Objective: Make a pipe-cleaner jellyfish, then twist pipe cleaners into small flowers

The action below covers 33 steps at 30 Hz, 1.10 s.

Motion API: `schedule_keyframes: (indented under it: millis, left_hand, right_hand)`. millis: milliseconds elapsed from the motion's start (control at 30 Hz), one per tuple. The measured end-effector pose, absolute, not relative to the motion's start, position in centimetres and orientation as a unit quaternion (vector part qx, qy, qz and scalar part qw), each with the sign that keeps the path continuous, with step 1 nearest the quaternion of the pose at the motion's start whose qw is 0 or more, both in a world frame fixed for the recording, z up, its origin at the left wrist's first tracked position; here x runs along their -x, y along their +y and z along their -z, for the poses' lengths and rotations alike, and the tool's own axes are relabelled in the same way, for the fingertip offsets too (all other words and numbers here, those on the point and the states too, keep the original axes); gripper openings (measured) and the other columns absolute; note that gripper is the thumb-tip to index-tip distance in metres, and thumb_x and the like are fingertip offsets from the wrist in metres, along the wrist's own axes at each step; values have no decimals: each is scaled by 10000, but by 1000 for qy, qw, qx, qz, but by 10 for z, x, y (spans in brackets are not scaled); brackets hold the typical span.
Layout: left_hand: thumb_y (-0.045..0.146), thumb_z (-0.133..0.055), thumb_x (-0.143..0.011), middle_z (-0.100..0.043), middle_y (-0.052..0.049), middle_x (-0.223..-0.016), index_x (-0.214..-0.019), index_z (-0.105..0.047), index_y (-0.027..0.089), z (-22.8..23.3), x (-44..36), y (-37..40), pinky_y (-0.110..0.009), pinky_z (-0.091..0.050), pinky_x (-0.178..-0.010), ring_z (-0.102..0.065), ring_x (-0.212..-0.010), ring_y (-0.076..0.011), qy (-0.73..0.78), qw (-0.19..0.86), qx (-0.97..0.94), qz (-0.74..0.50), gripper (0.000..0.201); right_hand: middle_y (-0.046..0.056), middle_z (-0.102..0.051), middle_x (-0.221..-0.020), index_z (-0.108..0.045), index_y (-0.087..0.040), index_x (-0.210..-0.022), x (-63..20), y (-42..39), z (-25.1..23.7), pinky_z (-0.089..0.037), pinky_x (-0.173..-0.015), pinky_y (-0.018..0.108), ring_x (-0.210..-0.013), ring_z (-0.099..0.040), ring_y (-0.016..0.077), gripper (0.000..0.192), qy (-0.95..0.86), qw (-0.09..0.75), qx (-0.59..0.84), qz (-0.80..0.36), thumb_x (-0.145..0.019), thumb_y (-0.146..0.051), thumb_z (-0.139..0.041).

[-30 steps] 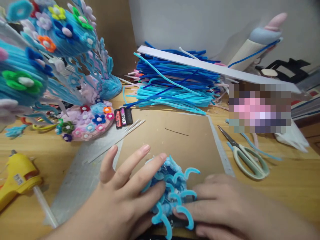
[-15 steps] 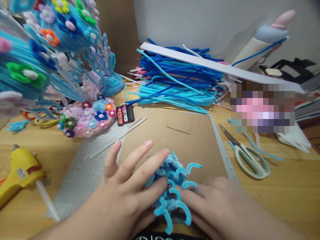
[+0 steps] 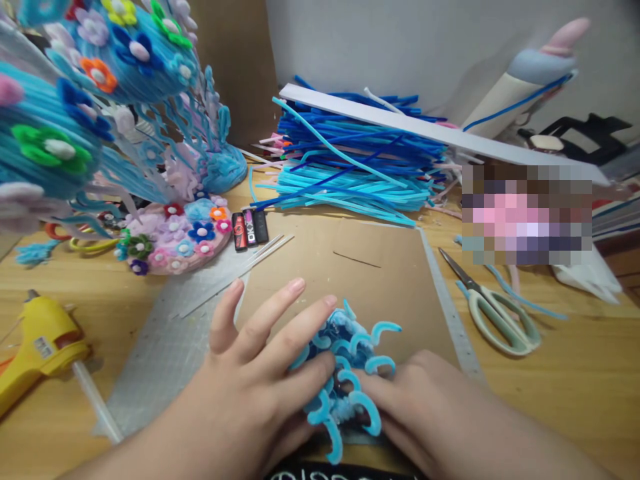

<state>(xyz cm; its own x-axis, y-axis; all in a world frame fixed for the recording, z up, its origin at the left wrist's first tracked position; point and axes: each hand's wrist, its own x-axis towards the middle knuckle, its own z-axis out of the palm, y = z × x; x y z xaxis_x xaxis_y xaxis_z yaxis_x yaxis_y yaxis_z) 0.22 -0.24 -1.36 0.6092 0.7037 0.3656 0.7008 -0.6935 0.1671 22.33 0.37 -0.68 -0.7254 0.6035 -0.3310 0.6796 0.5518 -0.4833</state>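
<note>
Hands [image 3: 350, 393] hide curled piece's [image 3: 350, 360] underside.

"OK" (pink lighter [image 3: 249, 230])

Two bare forearms, left hand [image 3: 260, 373], right hand [image 3: 425, 407], no sleeves, unpainted short nails

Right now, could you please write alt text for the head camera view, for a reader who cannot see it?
Two bare hands, left hand and right hand, press a small blue pipe-cleaner piece with curled ends on a brown cardboard sheet. A yellow glue gun lies to the left, scissors to the right, and a pile of blue pipe cleaners behind.
</note>
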Motion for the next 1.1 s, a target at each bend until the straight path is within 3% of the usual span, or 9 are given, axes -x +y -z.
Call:
schedule_keyframes:
  millis: [200,1100]
  left_hand:
    - [470,-615,-763,-443,35,-1421,-1013,-654,343,13,-3,-2,-515,42,-1133,-257,-1366,-285,394,11,-897,-201,283]
    - [488,-629,-751,-460,25,-1409,-987,-657,332,13,-3,-3,-525,30,-1133,-268,-1362,-288,400,25,-893,-202,285]
  right_hand:
    - [-25,-685,-712,-566,-215,-960,-225,1,12,-271,-481,217,-503,-573,84,173,886,24,-356,296,-838,-97,-534]
    - [-4,-704,-722,-585,-235,-1037,-228,-5,17,-376,-507,201,-550,-612,115,269,886,-4,-367,281,-830,-69,-539]
